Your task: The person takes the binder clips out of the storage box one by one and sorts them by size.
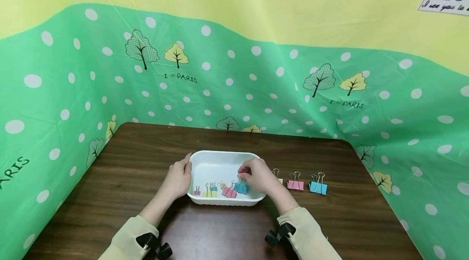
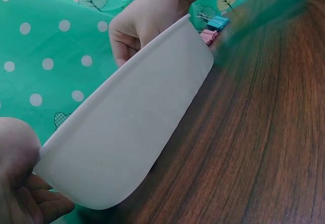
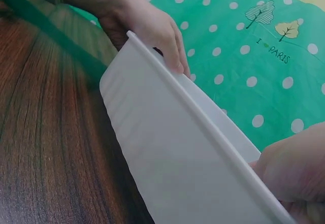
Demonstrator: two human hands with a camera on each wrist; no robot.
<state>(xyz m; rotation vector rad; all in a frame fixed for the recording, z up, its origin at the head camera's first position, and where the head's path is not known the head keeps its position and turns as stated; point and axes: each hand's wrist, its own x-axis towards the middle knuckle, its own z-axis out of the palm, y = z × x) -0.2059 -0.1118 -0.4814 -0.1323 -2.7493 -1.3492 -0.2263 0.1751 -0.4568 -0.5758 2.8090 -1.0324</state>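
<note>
Before you, a dark wood-grain table [image 1: 216, 231], your white tray [image 1: 226, 201] at its middle, binder clips [image 1: 295, 185] in a row to its right, pale yellow closest, pink next, blue farthest right

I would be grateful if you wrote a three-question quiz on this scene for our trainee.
1. Which hand grips the end of the white tray, and which reaches in over it?
2. True or false: pink clips lie on the table to the right of the tray.
3. Fill in the blank: on the table, the ____ lie farthest from the tray.

Key:
1. The left hand grips it; the right hand reaches in.
2. True.
3. blue clips.
</note>
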